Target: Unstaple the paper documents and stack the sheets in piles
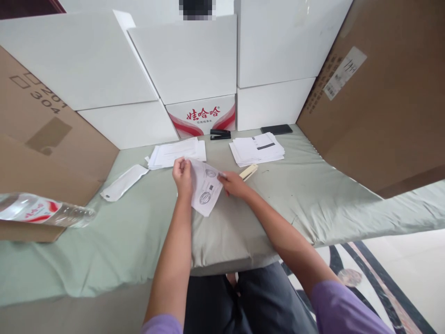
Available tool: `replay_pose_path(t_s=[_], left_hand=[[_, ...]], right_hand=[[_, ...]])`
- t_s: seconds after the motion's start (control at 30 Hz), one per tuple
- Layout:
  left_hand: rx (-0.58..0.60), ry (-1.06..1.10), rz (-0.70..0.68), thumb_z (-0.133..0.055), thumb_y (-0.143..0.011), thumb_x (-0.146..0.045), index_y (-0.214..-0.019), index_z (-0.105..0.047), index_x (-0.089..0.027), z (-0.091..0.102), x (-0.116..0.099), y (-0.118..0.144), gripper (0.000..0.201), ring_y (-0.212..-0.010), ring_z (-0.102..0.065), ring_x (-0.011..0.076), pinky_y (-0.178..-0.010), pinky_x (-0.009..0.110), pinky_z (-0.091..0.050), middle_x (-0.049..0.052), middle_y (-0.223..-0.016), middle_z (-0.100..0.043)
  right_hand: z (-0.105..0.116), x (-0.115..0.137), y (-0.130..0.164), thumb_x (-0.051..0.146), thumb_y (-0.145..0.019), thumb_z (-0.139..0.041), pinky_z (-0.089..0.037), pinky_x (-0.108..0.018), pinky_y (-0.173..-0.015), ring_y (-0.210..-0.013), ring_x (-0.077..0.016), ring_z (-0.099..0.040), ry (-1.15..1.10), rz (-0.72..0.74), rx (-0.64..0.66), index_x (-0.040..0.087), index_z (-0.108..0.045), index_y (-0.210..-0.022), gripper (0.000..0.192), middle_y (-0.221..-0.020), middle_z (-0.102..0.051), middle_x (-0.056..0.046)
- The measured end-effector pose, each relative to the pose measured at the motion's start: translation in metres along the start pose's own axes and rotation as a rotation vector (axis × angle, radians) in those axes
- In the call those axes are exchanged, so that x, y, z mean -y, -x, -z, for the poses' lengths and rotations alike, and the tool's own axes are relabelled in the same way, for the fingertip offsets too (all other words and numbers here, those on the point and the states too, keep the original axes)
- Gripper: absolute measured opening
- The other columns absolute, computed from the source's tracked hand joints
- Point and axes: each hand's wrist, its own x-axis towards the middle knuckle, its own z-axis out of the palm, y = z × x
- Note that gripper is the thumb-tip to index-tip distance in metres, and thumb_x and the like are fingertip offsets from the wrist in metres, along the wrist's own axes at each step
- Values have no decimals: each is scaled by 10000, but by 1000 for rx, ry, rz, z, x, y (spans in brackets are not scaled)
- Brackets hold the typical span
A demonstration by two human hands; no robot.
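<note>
Firstly, far to the left of the black stapler [220, 134] stands a brown corrugated carton [17, 171] printed "304". In front of this carton, also well left of the stapler, a clear plastic water bottle [38, 211] with a red-and-white label lies on its side. A white slim packet [124, 183] lies on the green cloth [114, 241], left of the stapler and nearer the person. Plain white cartons [120, 124] are stacked behind, left of the stapler.

Just left of the stapler sits an uneven stack of white papers [177, 153]. The left hand [182, 174], nearer the person than the stapler, is closed on the upper left edge of a stamped paper sheet [206, 188]. That sheet is in front of the stapler, on the person's side, tilted, bearing two round stamps and a small dark square; whether it touches the cloth cannot be told.

Directly behind the stapler stands a white carton with red Chinese characters [201, 116]. The right hand [232, 183], in front of the stapler, grips the sheet's right edge between thumb and fingers. A cream stapler-shaped tool [249, 172] lies beside this hand; contact is unclear. Right of the stapler are a second paper stack [259, 147], a black smartphone [277, 129] and, farthest, a labelled brown carton [378, 102].
</note>
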Motion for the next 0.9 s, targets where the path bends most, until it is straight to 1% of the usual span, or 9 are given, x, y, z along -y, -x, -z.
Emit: replay_pose_path(t_s=[0.13, 0.23, 0.3, 0.4, 0.5, 0.57, 0.6, 0.73, 0.9], left_hand=[[101, -110, 27, -744, -746, -474, -1011, -642, -209, 7, -1, -7, 389, -788, -619, 154, -776, 267, -480, -3, -774, -633], [206, -79, 181, -730, -726, -453, -964, -659, -194, 6, 1, -7, 359, -677, -625, 143, -671, 257, -476, -12, -692, -643], [271, -54, 298, -717, -722, -447, -952, -671, -186, 2, 3, -3, 352, -642, -634, 139, -609, 245, -469, 1, -702, -673], [393, -68, 381, -732, -712, -494, -920, -696, -171, -8, 4, 7, 386, -606, -632, 136, -549, 237, -467, 18, -707, -692], [458, 2, 445, -607, -780, -710, -924, -707, -147, -18, 3, 17, 590, -585, -654, 154, -519, 247, -478, 62, -706, -710], [474, 79, 494, -486, -806, -813, -974, -702, -137, -23, 2, 23, 729, -615, -692, 184, -513, 259, -494, 97, -739, -734], [479, 100, 507, -481, -799, -832, -990, -695, -138, -25, 1, 25, 751, -626, -704, 197, -506, 263, -498, 105, -754, -742], [441, 42, 468, -654, -735, -764, -939, -653, -161, -29, -1, 28, 637, -587, -698, 206, -443, 260, -466, 70, -711, -724], [397, 35, 363, -617, -774, -748, -989, -613, -174, -30, -2, 28, 614, -565, -688, 184, -434, 256, -470, 48, -728, -706]], right_hand=[[25, -3, -4, 638, -926, -498, -319, -236, -380, -297, -116, -410, -273, -93, -341, 234, -513, -776, 431, -350, -468, 69], [40, -4, -5, 674, -877, -566, -293, -230, -341, -284, -113, -394, -432, -86, -476, 222, -534, -852, 454, -348, -480, 65], [43, -4, -6, 664, -860, -604, -313, -227, -335, -290, -117, -417, -499, -87, -497, 217, -535, -882, 453, -354, -481, 67], [42, -4, -8, 619, -864, -632, -372, -234, -340, -320, -138, -486, -565, -106, -543, 210, -524, -922, 426, -384, -502, 63], [42, -4, -11, 573, -860, -669, -432, -242, -362, -399, -159, -590, -640, -99, -600, 206, -513, -1000, 423, -501, -588, 39], [44, -6, -12, 539, -851, -700, -453, -247, -369, -441, -164, -632, -669, -98, -589, 203, -513, -1048, 431, -606, -642, 18], [45, -6, -12, 522, -849, -709, -457, -249, -367, -446, -163, -637, -674, -105, -576, 202, -516, -1056, 428, -644, -657, 10], [47, -8, -12, 493, -839, -727, -479, -249, -378, -447, -145, -630, -689, -124, -552, 207, -523, -1006, 388, -692, -668, 8], [53, -8, -11, 509, -795, -769, -480, -237, -390, -418, -107, -583, -748, -112, -663, 242, -460, -882, 417, -660, -606, 55]])
